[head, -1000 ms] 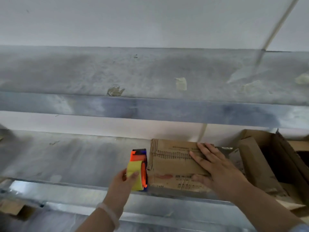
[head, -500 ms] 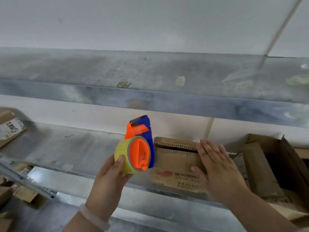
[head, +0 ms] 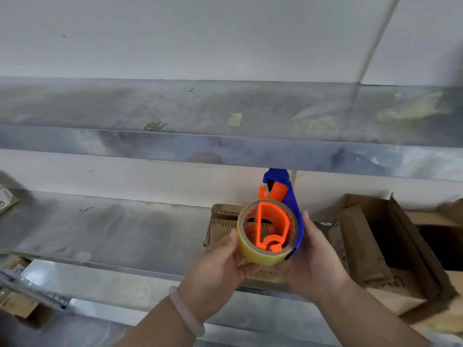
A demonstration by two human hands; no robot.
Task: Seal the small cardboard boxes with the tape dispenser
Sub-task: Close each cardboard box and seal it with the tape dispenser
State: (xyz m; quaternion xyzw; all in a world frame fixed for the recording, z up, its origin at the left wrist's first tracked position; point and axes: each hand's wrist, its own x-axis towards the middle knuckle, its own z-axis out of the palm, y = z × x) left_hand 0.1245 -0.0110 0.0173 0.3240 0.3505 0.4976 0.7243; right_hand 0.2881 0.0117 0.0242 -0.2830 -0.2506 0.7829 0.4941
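You face a plain white wall (head: 200, 33) filling the top of the frame, with a thin pale strip (head: 375, 41) slanting down at upper right. Two dull grey metal shelves cross the frame. The upper shelf (head: 175, 146) carries stuck tape scraps (head: 234, 119), and the lower shelf (head: 100, 229) lies below in soft, even light.

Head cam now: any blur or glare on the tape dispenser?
Head view: tape dispenser fairly sharp, evenly lit, no glare on it; open box at the right smeared by blur; mild sheen on the metal shelf edge.
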